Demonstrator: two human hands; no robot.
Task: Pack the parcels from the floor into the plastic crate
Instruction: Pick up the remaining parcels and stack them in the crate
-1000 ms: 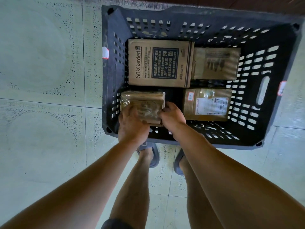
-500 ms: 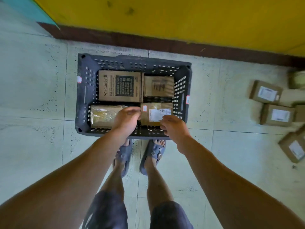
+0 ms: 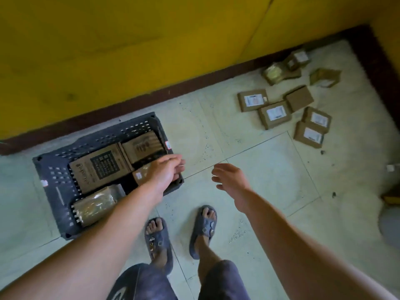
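Hidden, cut off or unreadable, as seen from the floor beside the person:

- Sticker-cornered parcel [image 3: 140,175], near right of the crate [image 3: 54,176] — mostly under the left hand [image 3: 165,173]; only one corner showed.
- Crate, near right corner: behind the same wrist.
- Taped parcel [image 3: 95,205]: right end covered by the left forearm.
- Large box [image 3: 101,167]: print smeared, unreadable.
- Floor parcels [image 3: 275,113]: labels too small to read, and the farthest ones were blurred.
- Grey rounded object [image 3: 389,221] — cut by the right edge; could not tell what it was.
- Both forearms: ran out past the bottom edge.
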